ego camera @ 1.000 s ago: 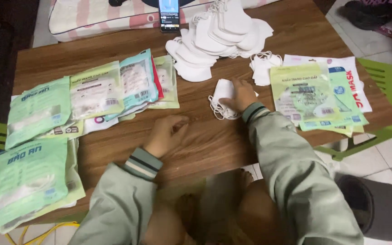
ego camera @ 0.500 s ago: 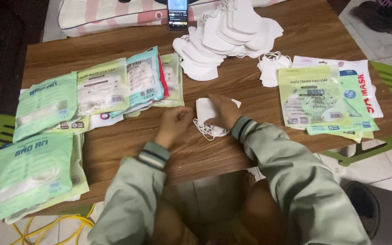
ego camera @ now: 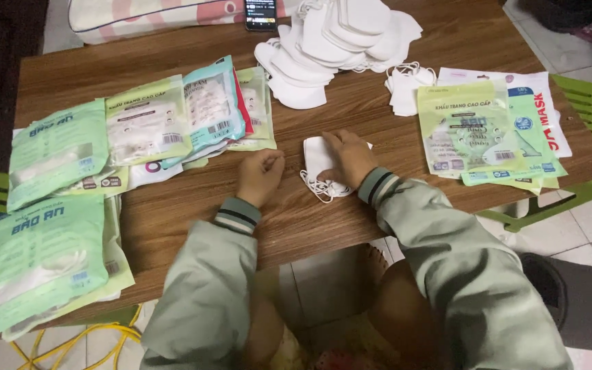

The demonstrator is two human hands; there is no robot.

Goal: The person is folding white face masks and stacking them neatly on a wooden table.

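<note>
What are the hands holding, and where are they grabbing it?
The right hand presses on the white face mask on the table, covering its right side. The left hand holds nothing visible.

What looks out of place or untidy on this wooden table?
Nothing is damaged or spilled. The heap of loose white face masks leans unevenly, and the green plastic mask packets hang over the brown wooden table edge at the left.
</note>
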